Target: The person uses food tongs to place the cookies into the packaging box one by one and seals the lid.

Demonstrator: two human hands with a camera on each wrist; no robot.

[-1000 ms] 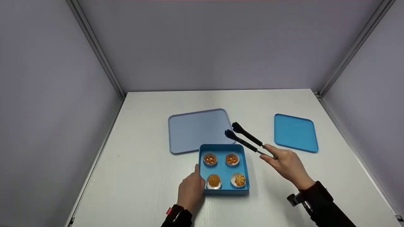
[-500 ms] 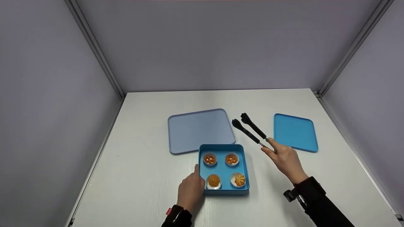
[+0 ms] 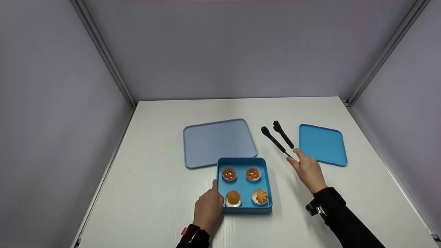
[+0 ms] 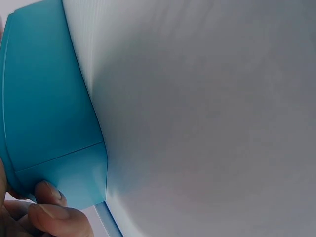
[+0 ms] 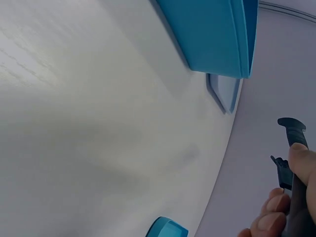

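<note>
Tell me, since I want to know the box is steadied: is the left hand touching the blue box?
Touching. The left wrist view shows fingertips pressed against the blue box wall; the head view shows the left hand at its left side.

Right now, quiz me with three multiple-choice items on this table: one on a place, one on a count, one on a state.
1. Where do the tongs point?
A. between the two flat lids
B. into the box
C. off the table

2. How many pastries are in the blue box?
A. two
B. four
C. six

3. The tongs' tips are:
A. apart, holding nothing
B. clamped on a pastry
C. hidden

Answers: 1 A, they lie between the grey-blue lid and the bright blue lid. 2 B, four paper cups show. 3 A, both tips are bare.
</note>
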